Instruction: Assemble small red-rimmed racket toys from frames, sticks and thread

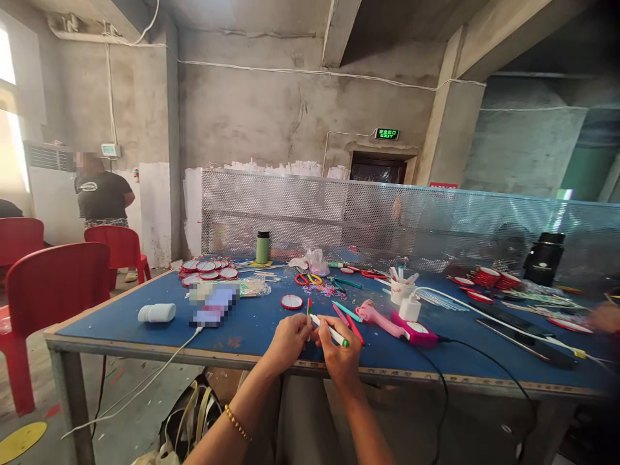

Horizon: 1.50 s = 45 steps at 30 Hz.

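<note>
Apparent Step: Coloring

My right hand (341, 352) grips a marker (336, 335); my left hand (289, 341), beside it, pinches a red-and-green strip (309, 309) above the table's (121, 329) edge. Next stroke calls for a steady strip. Beyond lies a red-rimmed disc (291, 301).

With the clock centred between the left grip (285, 339) and right grip (340, 345), at the near edge of the worktop (121, 330), a disc (291, 301) is set just ahead at 11 o'clock. Hand tools (316, 279) are laid farther off at 12, before a screen (271, 200). At 10 a phone (216, 307) is placed, stacked discs (208, 268) behind it, a bottle (157, 313) at 9. Far off at 11 a flask (262, 248) is stood. At 2 pens (400, 274) are kept in a cup (401, 294); nearer, a glue gun (380, 318) is laid beside a box (423, 333) at 3. Beyond, at 2, piled discs (487, 278) are set beside a thermos (542, 261). Chairs (62, 278) are placed past the worktop's end at 9
</note>
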Each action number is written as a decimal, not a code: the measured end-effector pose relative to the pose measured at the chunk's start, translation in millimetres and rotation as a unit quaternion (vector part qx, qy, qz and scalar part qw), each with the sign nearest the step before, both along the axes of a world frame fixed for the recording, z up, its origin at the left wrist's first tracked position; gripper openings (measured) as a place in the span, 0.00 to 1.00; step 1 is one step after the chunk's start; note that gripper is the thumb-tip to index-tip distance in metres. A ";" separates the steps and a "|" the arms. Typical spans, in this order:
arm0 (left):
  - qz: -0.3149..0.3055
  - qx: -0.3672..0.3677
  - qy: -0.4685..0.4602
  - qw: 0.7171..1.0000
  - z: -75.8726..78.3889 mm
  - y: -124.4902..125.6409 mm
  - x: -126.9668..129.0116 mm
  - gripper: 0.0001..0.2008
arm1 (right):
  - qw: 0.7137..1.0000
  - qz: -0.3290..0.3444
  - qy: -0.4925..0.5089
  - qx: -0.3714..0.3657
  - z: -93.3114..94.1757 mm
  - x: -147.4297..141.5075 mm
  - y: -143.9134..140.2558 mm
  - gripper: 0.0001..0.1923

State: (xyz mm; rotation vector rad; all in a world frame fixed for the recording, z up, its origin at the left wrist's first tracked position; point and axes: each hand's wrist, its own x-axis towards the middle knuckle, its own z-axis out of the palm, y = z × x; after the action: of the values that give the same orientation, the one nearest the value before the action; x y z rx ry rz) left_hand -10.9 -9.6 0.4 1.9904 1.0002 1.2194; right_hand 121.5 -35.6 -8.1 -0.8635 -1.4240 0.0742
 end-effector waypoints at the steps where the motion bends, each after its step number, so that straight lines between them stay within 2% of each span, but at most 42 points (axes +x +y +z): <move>1: 0.000 -0.001 0.001 1.000 0.1 0.2 0.0 0.15 | 1.000 -0.001 -0.001 0.000 0.6 -0.2 -0.3 0.13; 23: 0.007 -0.011 0.002 1.000 5.4 -3.8 0.2 0.15 | 1.000 -0.003 0.009 0.008 0.4 -0.8 -0.8 0.11; 39: -0.006 -0.016 -0.008 1.000 0.5 0.6 0.6 0.14 | 0.999 -0.014 0.026 0.013 -0.7 -1.1 0.0 0.11; 45: -0.002 -0.007 -0.004 1.000 -0.1 2.2 0.6 0.15 | 0.999 0.010 0.036 0.011 -1.8 -0.7 1.7 0.09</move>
State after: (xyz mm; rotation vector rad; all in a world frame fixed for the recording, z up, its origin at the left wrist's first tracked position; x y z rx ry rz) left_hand -10.4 -7.4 0.3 1.9741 0.9975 1.2140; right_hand 120.8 -33.9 -9.9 -0.8216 -1.3638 0.1030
